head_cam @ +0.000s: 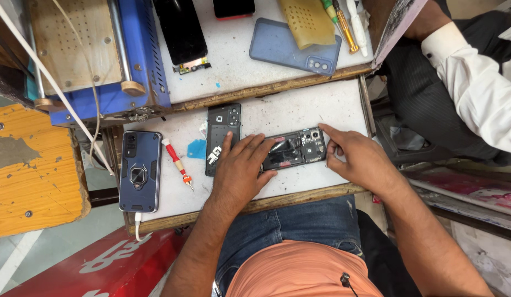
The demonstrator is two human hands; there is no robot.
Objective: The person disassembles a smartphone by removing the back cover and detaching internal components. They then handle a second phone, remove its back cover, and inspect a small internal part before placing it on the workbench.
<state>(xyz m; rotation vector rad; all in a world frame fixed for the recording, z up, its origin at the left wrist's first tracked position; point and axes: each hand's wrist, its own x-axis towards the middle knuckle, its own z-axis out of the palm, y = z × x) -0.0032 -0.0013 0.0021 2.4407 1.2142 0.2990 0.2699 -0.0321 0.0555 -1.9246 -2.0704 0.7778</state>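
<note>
Cramped repair bench, white worktop point(332, 107) | opened smartphone point(294, 149) lies back-off near the front edge | left hand point(241, 168) flat, pinning its left end | right hand point(357, 157) pinching the camera end | step: steadying the internals; next likely needs red screwdriver point(177, 163) beside the detached back cover point(223, 137)

Bare forearms, no sleeves past the wrists; an orange shirt point(299, 269) above blue jeans point(299, 225) (a small dark clip at the hem).
</note>
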